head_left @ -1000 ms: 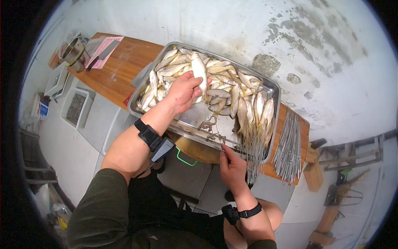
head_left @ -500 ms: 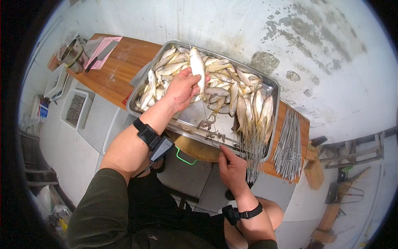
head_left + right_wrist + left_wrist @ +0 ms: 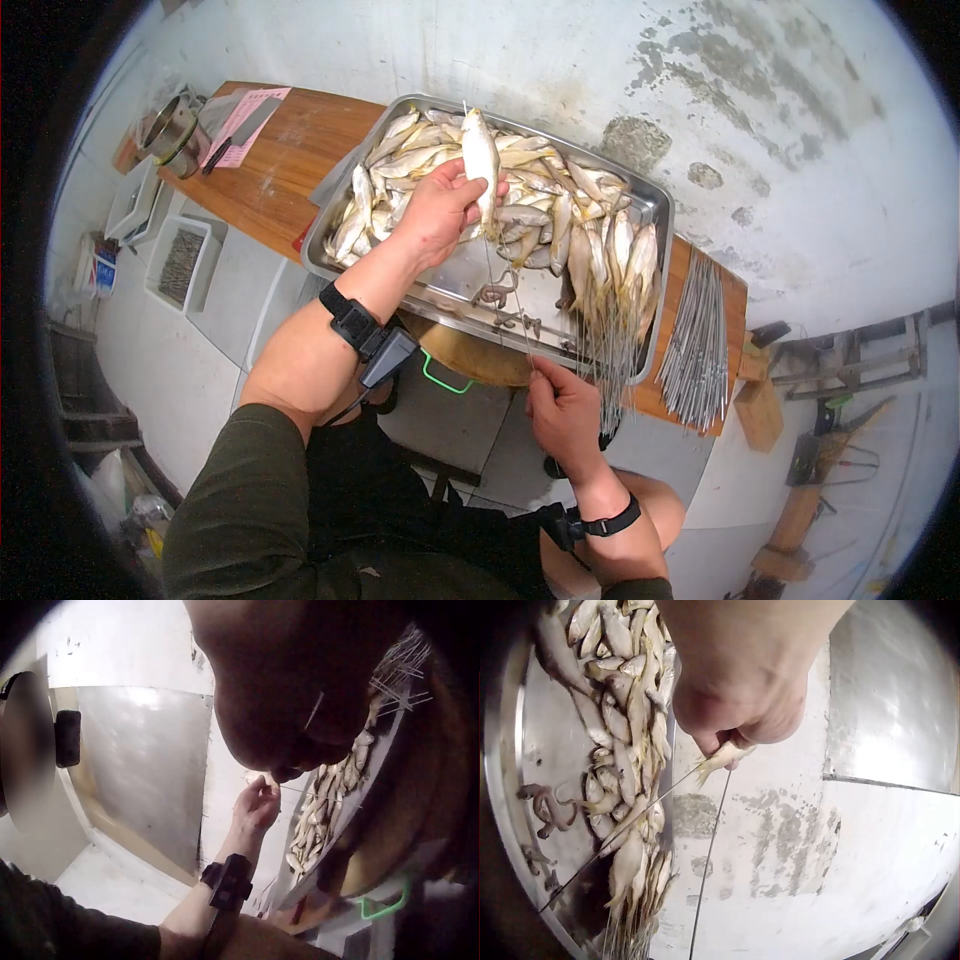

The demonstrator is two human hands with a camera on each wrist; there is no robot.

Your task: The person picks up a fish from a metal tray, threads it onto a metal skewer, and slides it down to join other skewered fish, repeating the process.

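My left hand (image 3: 447,212) grips a pale, yellow-finned fish (image 3: 481,165) above the tray, its head up and its tail down toward me. Lower and to the right, my right hand (image 3: 565,408) pinches the near end of a thin metal skewer (image 3: 522,325), which runs up toward the fish. In the left wrist view, two skewers extend from beside the tail of the fish (image 3: 721,758), spreading apart. Loose fish (image 3: 410,165) are heaped in the metal tray (image 3: 455,312). At its right end lie several skewered fish (image 3: 625,262), skewer ends over the near rim.
A bundle of bare skewers (image 3: 697,345) lies on the wooden table (image 3: 300,130) right of the tray. Brownish curled scraps (image 3: 497,293) sit on the tray floor. A cleaver (image 3: 243,130) and a metal pot (image 3: 172,128) are at the left, above a white bin (image 3: 183,262) of skewers.
My right hand has drawn slightly down, away from the fish, still pinching the skewer. The left hand keeps its grip on the fish in nearly the same place.
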